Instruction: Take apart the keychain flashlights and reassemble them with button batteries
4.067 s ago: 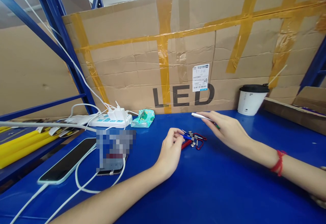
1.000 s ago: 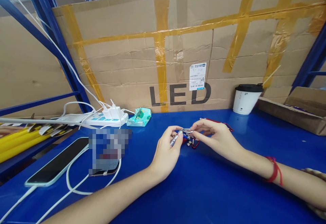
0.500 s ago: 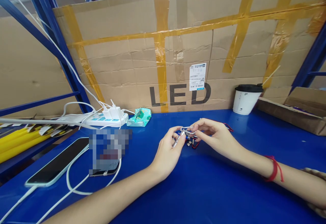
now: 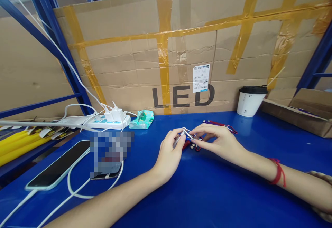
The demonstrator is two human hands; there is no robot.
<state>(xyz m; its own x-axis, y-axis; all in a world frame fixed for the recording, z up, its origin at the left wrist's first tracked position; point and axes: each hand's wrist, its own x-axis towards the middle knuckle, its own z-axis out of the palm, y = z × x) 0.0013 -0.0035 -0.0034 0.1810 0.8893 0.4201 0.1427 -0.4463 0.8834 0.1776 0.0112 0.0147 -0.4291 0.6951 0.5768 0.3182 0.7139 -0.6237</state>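
Glossy blue worktop [image 4: 207,193] backed by taped cardboard [image 4: 129,65]. Slim silver metal cylinder [image 4: 177,140] pinched in left hand [image 4: 168,155]; silver wire clip [image 4: 188,133] pinched by right hand [image 4: 220,143], hand drawn lower than half second ago, red pen-shaped piece [image 4: 219,123] behind now uncovered. Small red-and-blue parts [image 4: 193,147] lying beneath hands.

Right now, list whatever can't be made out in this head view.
Head view:
- Pile of small parts: mostly hidden under the right hand, and too small to identify.
- How the silver clip joins the silver tube in the left hand: too small.
- Phone: covered by a blurred patch.
- Shipping label: text too small.
- Cardboard box: cut off by the right edge.
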